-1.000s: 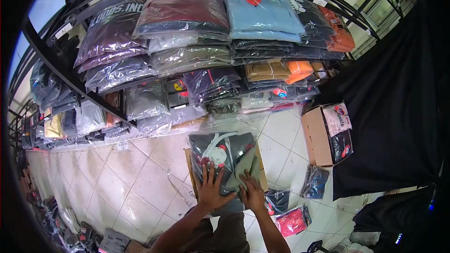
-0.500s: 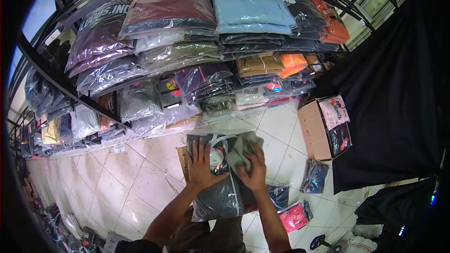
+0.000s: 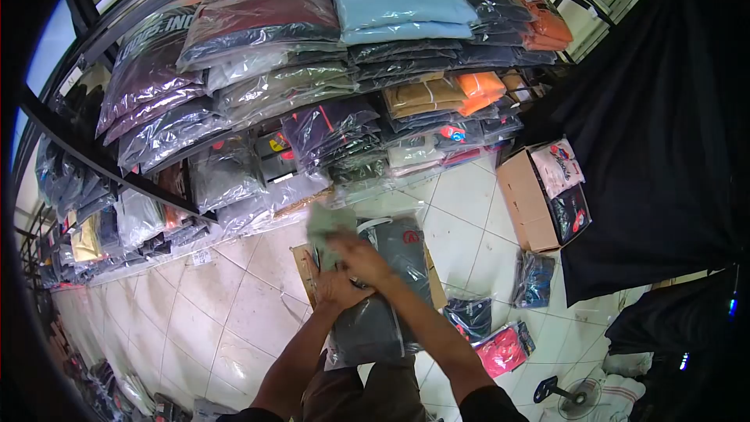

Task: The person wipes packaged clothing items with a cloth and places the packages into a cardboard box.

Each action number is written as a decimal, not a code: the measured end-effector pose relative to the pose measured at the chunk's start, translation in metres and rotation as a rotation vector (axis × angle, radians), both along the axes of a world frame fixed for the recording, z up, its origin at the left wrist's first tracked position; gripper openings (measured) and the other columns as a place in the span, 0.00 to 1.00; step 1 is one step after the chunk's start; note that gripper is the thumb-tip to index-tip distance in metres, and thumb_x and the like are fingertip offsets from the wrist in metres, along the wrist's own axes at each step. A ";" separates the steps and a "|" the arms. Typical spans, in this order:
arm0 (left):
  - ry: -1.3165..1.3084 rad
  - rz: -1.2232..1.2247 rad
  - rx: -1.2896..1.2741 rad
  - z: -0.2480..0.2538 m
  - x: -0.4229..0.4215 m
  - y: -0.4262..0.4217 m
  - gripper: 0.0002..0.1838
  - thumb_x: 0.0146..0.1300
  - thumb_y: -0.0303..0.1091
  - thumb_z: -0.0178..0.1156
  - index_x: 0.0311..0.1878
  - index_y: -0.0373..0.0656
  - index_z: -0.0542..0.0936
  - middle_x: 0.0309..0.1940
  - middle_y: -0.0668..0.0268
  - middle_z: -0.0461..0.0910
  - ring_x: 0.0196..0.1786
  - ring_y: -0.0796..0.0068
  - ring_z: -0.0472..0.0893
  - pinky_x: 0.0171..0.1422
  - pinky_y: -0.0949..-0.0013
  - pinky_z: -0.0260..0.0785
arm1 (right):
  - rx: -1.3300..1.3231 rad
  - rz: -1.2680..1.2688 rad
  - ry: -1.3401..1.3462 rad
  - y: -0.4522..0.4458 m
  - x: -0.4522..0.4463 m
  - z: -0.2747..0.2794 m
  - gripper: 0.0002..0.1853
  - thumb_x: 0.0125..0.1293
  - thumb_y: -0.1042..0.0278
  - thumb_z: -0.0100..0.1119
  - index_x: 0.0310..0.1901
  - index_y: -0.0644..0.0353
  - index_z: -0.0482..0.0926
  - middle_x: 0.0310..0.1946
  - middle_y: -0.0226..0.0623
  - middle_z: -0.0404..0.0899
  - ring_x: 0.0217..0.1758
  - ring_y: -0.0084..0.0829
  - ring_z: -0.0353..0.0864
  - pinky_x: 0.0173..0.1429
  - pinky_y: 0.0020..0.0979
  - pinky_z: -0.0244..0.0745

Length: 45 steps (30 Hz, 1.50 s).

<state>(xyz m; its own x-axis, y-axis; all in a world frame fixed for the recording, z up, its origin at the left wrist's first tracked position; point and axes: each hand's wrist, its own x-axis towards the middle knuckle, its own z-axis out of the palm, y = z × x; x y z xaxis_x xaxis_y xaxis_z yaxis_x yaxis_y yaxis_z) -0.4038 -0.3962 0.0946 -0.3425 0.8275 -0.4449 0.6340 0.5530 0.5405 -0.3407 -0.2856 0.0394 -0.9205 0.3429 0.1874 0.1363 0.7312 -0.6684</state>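
Observation:
A plastic-bagged dark garment lies in front of me, with a white strip near its far edge and a red mark at its upper right. My right hand, blurred by motion, grips a grey-green cloth over the package's far left corner. My left hand rests on the bag's left side with a finger stretched forward; the right hand crosses over it and hides part of its fingers. Brown cardboard shows from beneath the package on both sides.
Ahead, a black-framed rack holds stacked bagged garments. On the right stand an open carton with packets inside and a black curtain. A pink packet, dark packets and a small fan are on the tiled floor.
The cloth in my right hand has swept from the package's right side to its far left corner, crossing over my left hand. The view has shifted slightly.

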 end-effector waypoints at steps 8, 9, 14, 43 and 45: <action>0.336 0.151 0.285 -0.002 0.007 -0.005 0.75 0.36 0.80 0.63 0.74 0.26 0.47 0.78 0.44 0.39 0.81 0.50 0.37 0.77 0.35 0.25 | 0.205 -0.559 -0.256 0.124 0.135 0.039 0.25 0.46 0.87 0.54 0.50 0.59 0.73 0.44 0.49 0.80 0.47 0.56 0.80 0.50 0.49 0.77; 0.336 0.150 0.282 -0.002 0.008 -0.006 0.74 0.36 0.80 0.63 0.75 0.30 0.48 0.78 0.44 0.38 0.81 0.50 0.36 0.77 0.34 0.25 | 0.287 -0.613 -0.177 0.125 0.138 0.048 0.25 0.47 0.87 0.54 0.50 0.59 0.72 0.43 0.49 0.80 0.46 0.56 0.80 0.47 0.50 0.76; 0.350 0.097 0.245 -0.004 0.010 -0.003 0.66 0.37 0.80 0.62 0.78 0.56 0.52 0.78 0.44 0.34 0.80 0.46 0.33 0.75 0.32 0.24 | 0.104 -0.242 -0.149 0.042 0.073 0.085 0.37 0.44 0.83 0.61 0.61 0.57 0.68 0.57 0.55 0.75 0.60 0.56 0.74 0.62 0.45 0.74; 0.484 -0.064 0.347 -0.014 0.049 0.037 0.31 0.70 0.42 0.43 0.77 0.54 0.55 0.80 0.67 0.45 0.81 0.57 0.40 0.78 0.36 0.22 | -0.163 -0.477 -0.156 -0.109 0.332 0.078 0.28 0.40 0.89 0.51 0.47 0.57 0.74 0.54 0.48 0.79 0.59 0.51 0.78 0.62 0.40 0.75; 0.496 -0.075 0.364 -0.019 0.047 0.036 0.31 0.71 0.42 0.43 0.77 0.54 0.55 0.80 0.67 0.44 0.81 0.57 0.40 0.78 0.35 0.22 | -0.219 -0.709 -0.381 -0.093 0.357 0.071 0.27 0.41 0.87 0.53 0.48 0.56 0.74 0.48 0.47 0.80 0.49 0.51 0.82 0.53 0.41 0.79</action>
<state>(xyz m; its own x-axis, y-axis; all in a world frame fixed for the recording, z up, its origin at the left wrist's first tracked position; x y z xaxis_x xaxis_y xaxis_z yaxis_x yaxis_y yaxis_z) -0.3569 -0.3603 0.0757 -0.3709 0.9262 0.0673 0.8881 0.3326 0.3172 0.0162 -0.3788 0.1101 -0.4593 0.8577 -0.2313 0.7610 0.2456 -0.6004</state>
